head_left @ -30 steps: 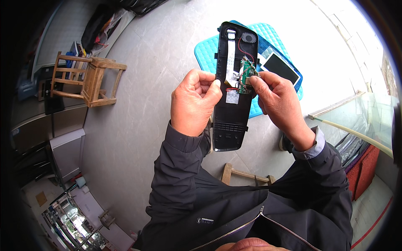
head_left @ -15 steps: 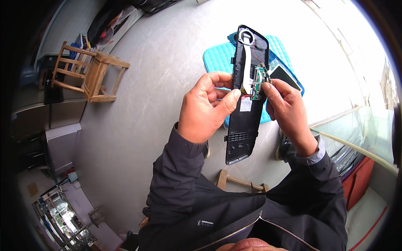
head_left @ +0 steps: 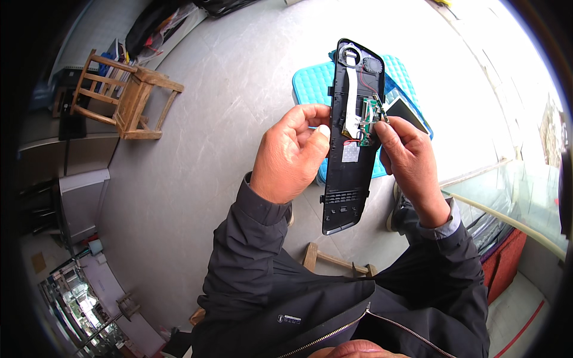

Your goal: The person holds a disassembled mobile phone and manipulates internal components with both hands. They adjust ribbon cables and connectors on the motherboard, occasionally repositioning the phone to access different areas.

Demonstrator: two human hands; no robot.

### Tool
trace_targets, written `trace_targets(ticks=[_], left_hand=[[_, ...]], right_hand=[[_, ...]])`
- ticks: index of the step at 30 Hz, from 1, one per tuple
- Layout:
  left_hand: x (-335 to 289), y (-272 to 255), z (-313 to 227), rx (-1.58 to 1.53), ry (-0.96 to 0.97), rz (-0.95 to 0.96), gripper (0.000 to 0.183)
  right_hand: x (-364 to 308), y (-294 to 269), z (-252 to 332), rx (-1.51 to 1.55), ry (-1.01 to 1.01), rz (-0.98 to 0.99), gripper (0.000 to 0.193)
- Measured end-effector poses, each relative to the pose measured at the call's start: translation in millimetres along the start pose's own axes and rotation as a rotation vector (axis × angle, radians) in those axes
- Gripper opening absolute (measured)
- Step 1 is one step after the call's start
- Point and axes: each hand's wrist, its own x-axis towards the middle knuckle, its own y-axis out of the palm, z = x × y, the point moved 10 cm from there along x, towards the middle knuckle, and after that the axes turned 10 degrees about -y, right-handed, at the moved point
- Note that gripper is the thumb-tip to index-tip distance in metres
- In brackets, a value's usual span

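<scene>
1. Left hand grips the long black plastic housing along its left edge, thumb pressed on the inner face and fingers curled round the back, so it's clamped on the housing.
2. The housing is held up in the air between both hands, roughly upright and tilted a bit, open inner side facing the camera, well above the grey floor.
3. Right hand is at the right edge of the housing, fingertips pinched together on a small green circuit board that sits about a third of the way down from the top.
4. A white ribbon cable runs down the inside of the housing from a round opening near the top; thin red wires show just beside the board.
5. Lower part of the housing has a row of small slots and button cutouts.
6. Behind it on the floor lies a turquoise quilted mat with a dark flat screen panel on it - partly hidden by the housing and the right hand.
7. Off to the left stands a small wooden stool, well apart from everything.
8. Dark jacket sleeves on both arms, and a dark shoe peeks out just below the right wrist.
</scene>
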Motion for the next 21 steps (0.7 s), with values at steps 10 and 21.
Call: trace_targets(ticks=[10,21], left_hand=[[0,1,-11,0.206,0.194,-0.186,0.052],[4,11,-7,0.486,0.162,-0.17,0.037]], right_hand=[[1,-4,5,-0.114,-0.046,0.001,0.03],[-1,-1,9,-0.148,-0.062,0.025,0.032]])
